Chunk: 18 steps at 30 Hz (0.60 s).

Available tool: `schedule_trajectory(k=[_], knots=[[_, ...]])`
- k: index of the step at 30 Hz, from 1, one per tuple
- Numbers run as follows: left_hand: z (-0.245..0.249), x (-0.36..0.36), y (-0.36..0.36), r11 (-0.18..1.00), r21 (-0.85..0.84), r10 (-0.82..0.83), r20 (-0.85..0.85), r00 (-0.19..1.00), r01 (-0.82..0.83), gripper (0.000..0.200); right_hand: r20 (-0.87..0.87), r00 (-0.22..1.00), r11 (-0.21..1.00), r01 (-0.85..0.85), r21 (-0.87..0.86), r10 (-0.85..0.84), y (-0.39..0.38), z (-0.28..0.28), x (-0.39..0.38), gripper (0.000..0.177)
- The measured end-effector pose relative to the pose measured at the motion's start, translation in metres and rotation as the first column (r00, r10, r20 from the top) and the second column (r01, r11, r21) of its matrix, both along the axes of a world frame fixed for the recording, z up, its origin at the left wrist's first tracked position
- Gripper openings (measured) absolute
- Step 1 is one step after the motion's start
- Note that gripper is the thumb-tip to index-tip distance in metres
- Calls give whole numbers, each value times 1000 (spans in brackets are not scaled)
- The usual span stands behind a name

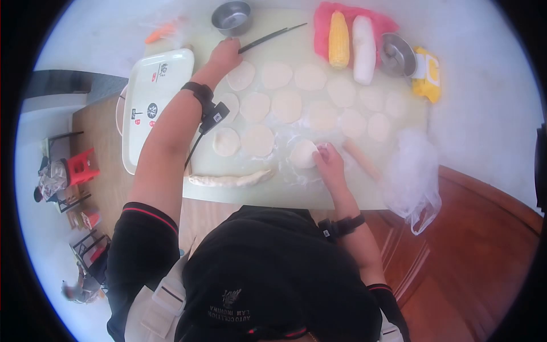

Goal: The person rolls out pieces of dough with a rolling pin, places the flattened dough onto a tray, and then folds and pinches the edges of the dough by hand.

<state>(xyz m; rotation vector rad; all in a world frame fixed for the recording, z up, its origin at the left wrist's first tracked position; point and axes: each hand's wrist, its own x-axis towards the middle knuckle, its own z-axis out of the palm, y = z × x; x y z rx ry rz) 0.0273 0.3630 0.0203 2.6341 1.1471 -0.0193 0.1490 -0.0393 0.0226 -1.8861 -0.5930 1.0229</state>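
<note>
In the head view, the right hand [329,162] pinches the edge of a dough round [302,154], which sits low on the pale bench [313,196] among patches of white flour. The left hand [226,53] reaches to the far side, just below a metal bowl [232,19] and beside the near end of a long dark utensil [270,37]; whether its fingers close on that utensil, I cannot tell. More flat rounds [286,106] lie in uneven rows between the two hands and across to the right, with a long strip of dough [228,180] near the front edge at left. A rolling pin [362,159] lies slanted to the right of the right hand, and a clear plastic bag [411,171] hangs over the edge beyond it. At the far right, yellow corn [338,43] and a long white vegetable [363,51] rest on a pink bag [384,20], beside a second bowl [399,55] and a yellow packet [430,74]. A white tray [166,102] lies left of the rounds, partly behind the left forearm
</note>
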Motion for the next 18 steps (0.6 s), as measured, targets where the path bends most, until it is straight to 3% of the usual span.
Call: schedule_trajectory(k=[4,7,10,12,16,18], knots=[[-8,5,3,999,44,7,-69,998,-4,28,-4,1000,1000,-24,14,24,2,3,0,19],[-4,10,-5,997,59,38,33,999,-40,28,-8,999,999,-50,-9,50,2,-4,3,21],[11,20,-10,999,-35,27,15,1000,-27,30,-88,995,999,-37,-20,35,1,-4,6,24],[21,22,-10,989,67,-139,69,988,135,30,-75,996,998,-50,-24,48,3,-2,7,24],[40,41,14,972,124,-192,-52,980,197,30,-18,998,996,-61,-61,60,5,5,6,25],[47,49,32,894,338,-265,-131,955,295,38,-49,998,999,-42,-18,41,3,-1,5,23]])
